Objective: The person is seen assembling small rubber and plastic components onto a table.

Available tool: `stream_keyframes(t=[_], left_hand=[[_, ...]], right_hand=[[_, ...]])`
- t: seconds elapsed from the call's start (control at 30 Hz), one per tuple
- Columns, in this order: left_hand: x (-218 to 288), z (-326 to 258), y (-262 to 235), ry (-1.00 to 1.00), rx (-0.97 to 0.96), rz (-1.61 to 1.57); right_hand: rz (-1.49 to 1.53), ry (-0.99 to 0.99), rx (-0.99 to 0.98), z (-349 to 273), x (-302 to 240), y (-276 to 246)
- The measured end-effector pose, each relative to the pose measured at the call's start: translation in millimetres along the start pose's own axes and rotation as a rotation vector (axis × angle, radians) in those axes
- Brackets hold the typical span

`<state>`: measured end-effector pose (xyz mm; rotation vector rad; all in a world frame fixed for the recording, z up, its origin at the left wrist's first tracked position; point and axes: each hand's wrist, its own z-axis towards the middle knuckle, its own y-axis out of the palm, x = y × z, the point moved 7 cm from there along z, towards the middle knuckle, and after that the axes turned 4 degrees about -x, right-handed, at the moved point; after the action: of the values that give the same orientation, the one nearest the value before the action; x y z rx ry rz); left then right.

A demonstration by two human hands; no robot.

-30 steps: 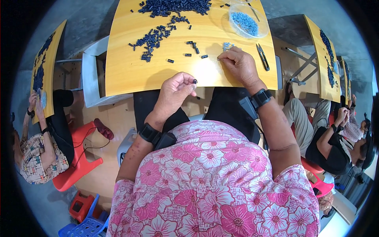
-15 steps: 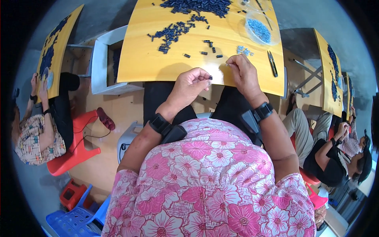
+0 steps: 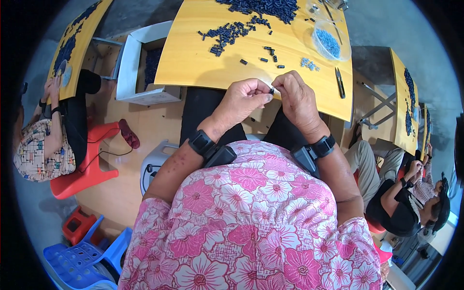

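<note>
A yellow worktop (image 3: 193, 63) fills the upper middle of the view, its near edge just above the person's lap. Left of it, on the floor, stands an open white box (image 3: 130, 63) with dark blue pieces lying inside. On the worktop's far side spreads a big heap of small dark blue cylinders (image 3: 261, 7), and a looser scatter of the same pieces (image 3: 227, 33) trails toward its middle. At the far right sits a clear round dish (image 3: 330, 40) holding pale blue bits, with a few more pale blue bits (image 3: 306, 63) loose on the wood just beside it. A slim dark tool (image 3: 340, 82) lies near the right edge. At the near edge both hands meet: the left hand (image 3: 244, 99) is curled with fingertips pinched, and the right hand (image 3: 295, 96) is curled too, its fingertips touching the same spot. Between them sits one small dark piece (image 3: 271, 90), gripped from both sides just over the worktop's edge.
</note>
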<state>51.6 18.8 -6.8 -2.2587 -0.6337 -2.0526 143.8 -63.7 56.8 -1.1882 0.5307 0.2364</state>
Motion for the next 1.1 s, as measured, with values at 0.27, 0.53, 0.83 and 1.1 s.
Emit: stream_keyframes(t=[0.27,0.53,0.83,1.1], left_hand=[[-2,-3,1,-0.019,0.028,-0.065],[-10,-3,-1,-0.036,0.034,-0.101],[-11,-1,-7,0.036,0.081,-0.07],[-7,7,-20,0.047,0.116,-0.032]], right_hand=[[-0.18,-0.144,-0.032,0,-20,-6],[-0.129,-0.135,-0.068,-4,-19,1],[0.239,0.073,0.054,-5,-9,5],[0.422,0.113,-0.02,25,13,9]])
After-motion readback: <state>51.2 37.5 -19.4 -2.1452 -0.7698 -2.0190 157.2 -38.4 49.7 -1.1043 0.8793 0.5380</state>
